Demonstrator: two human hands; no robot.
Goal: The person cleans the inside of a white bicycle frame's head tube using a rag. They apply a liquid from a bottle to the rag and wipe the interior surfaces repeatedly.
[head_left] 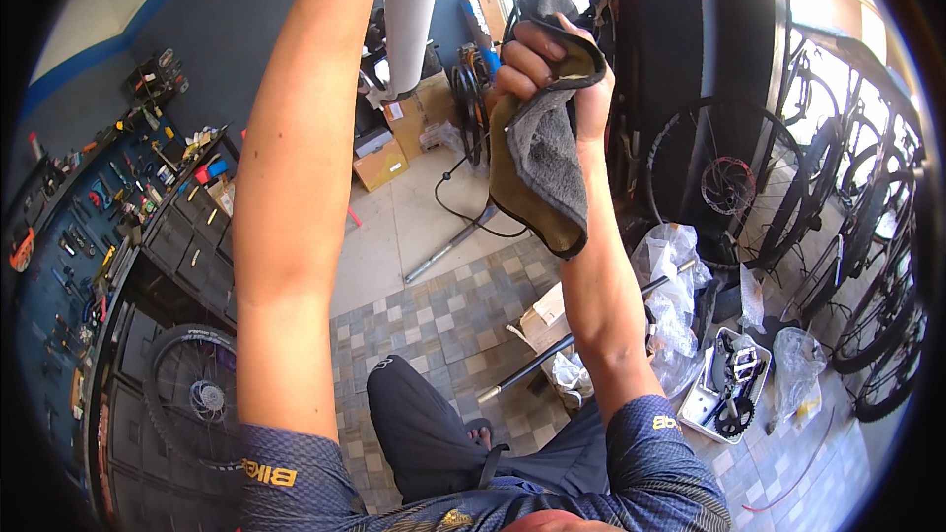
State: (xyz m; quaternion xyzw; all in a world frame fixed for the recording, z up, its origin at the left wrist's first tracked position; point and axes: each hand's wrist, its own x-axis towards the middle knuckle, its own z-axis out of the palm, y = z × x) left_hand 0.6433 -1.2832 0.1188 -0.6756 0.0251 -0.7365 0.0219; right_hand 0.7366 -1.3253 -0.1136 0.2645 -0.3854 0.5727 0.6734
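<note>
My right hand (527,61) is raised in front of me, its fingers curled around a grey and olive cloth (547,163) with dark edging. The cloth's lower part hangs down beside my forearm, and a grey end sticks up above the fingers. My left arm (296,138) stretches up past the top edge, so my left hand is out of the picture. Between the two arms, near the top, is a pale grey tapered tube (409,25) that looks like part of a bicycle. A blue tube (468,5) stands just behind it, and a thin black cable (441,199) loops below.
On the left are a tool board (89,207) and dark drawers (192,246), with a wheel (202,396) leaning there. Cardboard boxes (382,163) stand ahead. To the right are a spoked wheel (724,172), several bicycles (867,227) and a white tray (705,409) of bicycle parts.
</note>
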